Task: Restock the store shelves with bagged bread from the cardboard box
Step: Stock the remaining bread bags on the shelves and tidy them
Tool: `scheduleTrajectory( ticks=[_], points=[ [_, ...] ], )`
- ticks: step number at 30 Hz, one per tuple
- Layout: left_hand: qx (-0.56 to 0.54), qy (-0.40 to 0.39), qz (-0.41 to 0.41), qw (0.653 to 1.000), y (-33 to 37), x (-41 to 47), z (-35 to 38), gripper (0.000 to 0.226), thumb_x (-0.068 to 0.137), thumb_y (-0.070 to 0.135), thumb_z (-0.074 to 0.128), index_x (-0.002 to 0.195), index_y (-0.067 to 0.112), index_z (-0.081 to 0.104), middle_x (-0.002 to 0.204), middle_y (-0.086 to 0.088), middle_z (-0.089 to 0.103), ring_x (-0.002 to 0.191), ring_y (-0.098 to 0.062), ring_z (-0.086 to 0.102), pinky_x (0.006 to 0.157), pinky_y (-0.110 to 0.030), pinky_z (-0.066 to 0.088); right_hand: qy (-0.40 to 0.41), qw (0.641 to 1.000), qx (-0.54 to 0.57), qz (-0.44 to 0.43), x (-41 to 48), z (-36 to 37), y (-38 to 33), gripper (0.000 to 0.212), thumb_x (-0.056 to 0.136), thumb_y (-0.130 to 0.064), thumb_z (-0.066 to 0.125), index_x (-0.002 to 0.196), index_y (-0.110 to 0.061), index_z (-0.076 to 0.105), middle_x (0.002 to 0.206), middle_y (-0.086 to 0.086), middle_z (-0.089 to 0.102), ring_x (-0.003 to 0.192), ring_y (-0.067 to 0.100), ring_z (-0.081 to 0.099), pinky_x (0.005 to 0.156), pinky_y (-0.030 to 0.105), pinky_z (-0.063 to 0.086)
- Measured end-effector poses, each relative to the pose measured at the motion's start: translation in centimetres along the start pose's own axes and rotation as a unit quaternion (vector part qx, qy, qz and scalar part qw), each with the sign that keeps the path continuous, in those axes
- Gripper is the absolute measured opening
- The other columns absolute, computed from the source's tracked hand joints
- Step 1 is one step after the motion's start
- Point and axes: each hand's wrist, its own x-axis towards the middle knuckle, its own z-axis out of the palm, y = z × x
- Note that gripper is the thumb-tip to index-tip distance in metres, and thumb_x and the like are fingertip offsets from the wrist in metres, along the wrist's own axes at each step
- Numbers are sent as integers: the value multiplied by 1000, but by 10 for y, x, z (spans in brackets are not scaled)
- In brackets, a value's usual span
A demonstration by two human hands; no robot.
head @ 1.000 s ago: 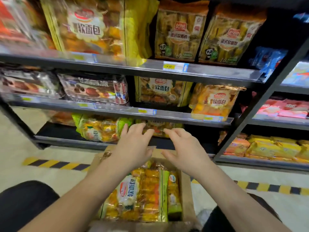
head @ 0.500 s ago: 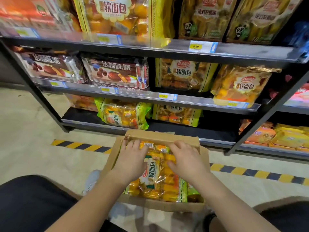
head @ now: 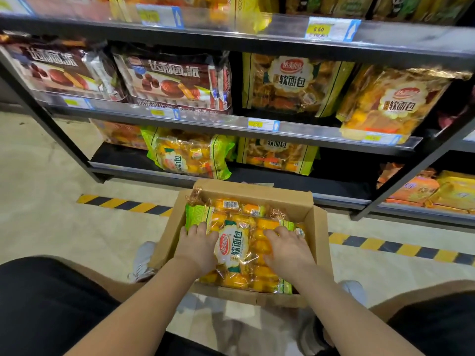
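1. Since half a second ago, both hands have drawn back from the cardboard box's far wall to mid-box.
2. The top bread bag lies flat inside the box, directly beneath the hands. Its long axis runs from near wall to far wall.
3. The left hand curls its fingers over the bag's left edge. The right hand presses bent fingers on the right half, but its grip is unclear. Both hands are equally near.

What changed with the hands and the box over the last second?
Both hands came down from above the cardboard box: left hand and right hand now lie on the top bread bag; grip unclear. The bag stays in the box; shelf stock unchanged.
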Motion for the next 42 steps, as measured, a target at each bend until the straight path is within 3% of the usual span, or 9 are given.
scheduleTrajectory(
  ticks=[10, 16, 20, 23, 28, 31, 33, 36, 42],
  points=[
    [-1, -81, -53, 995, -11, 22, 19, 68, 102, 43, 50, 160, 26, 18, 168, -17, 13, 151, -37, 27, 120, -47, 29, -60, 998, -1, 36, 20, 37, 13, 49, 96, -36, 59, 143, -27, 44, 147, 8, 44, 135, 31, 45, 113, 45, 37],
    [-211, -110, -150, 960, -17, 42, 42, 105, 97, 40, 62, 162, 8, -15, 156, -20, 38, 140, -37, 44, 112, -45, 43, -71, 995, 24, 65, 26, 45, 26, 58, 97, -40, 59, 150, -28, 38, 145, 9, 44, 131, 30, 48, 106, 42, 44],
    [-297, -90, -207, 928, -18, 54, 45, 105, 93, 42, 69, 161, 1, 1, 156, -23, 31, 144, -40, 38, 115, -45, 38, -81, 981, 117, 135, 30, 46, 33, 58, 95, -43, 62, 145, -24, 39, 141, 7, 49, 126, 27, 55, 98, 39, 51],
    [-369, -62, -231, 898, -16, 59, 39, 96, 90, 37, 76, 155, 2, 16, 157, -23, 23, 140, -40, 43, 110, -44, 41, -101, 940, 248, 210, 39, 50, 41, 63, 93, -41, 67, 144, -16, 38, 138, 8, 54, 125, 26, 56, 97, 34, 50],
    [-499, -99, -271, 817, -29, 71, 52, 92, 81, 35, 86, 146, -2, 32, 142, -16, 52, 133, -36, 52, 105, -44, 46, -113, 850, 412, 308, 55, 58, 37, 74, 89, -44, 74, 147, -11, 42, 143, 11, 56, 130, 29, 55, 100, 38, 47],
    [-536, -109, -247, 800, -32, 70, 53, 71, 86, 33, 82, 143, 4, 51, 140, -13, 60, 129, -35, 57, 102, -39, 46, -80, 822, 443, 349, 61, 68, 32, 76, 88, -48, 74, 146, -9, 45, 144, 13, 56, 131, 32, 55, 103, 40, 47],
    [-569, -124, -229, 780, -35, 68, 53, 65, 84, 38, 83, 138, 9, 60, 138, -12, 62, 128, -35, 58, 104, -36, 45, -79, 816, 446, 360, 61, 74, 32, 81, 87, -52, 73, 147, -8, 43, 146, 14, 54, 133, 34, 53, 106, 43, 46],
    [-611, -157, -212, 746, -39, 67, 57, 76, 71, 49, 89, 134, 17, 63, 136, -11, 67, 122, -35, 63, 110, -50, 46, -91, 819, 448, 348, 60, 76, 34, 75, 89, -53, 71, 146, -11, 47, 144, 13, 56, 133, 33, 53, 107, 44, 46],
    [-628, -137, -171, 747, -44, 76, 88, 108, 44, 64, 94, 139, 26, 59, 129, -3, 71, 116, -28, 67, 108, -53, 49, -82, 831, 449, 317, 55, 77, 40, 54, 93, -45, 69, 137, -14, 59, 136, 11, 63, 126, 31, 59, 105, 44, 50]
  ],
)
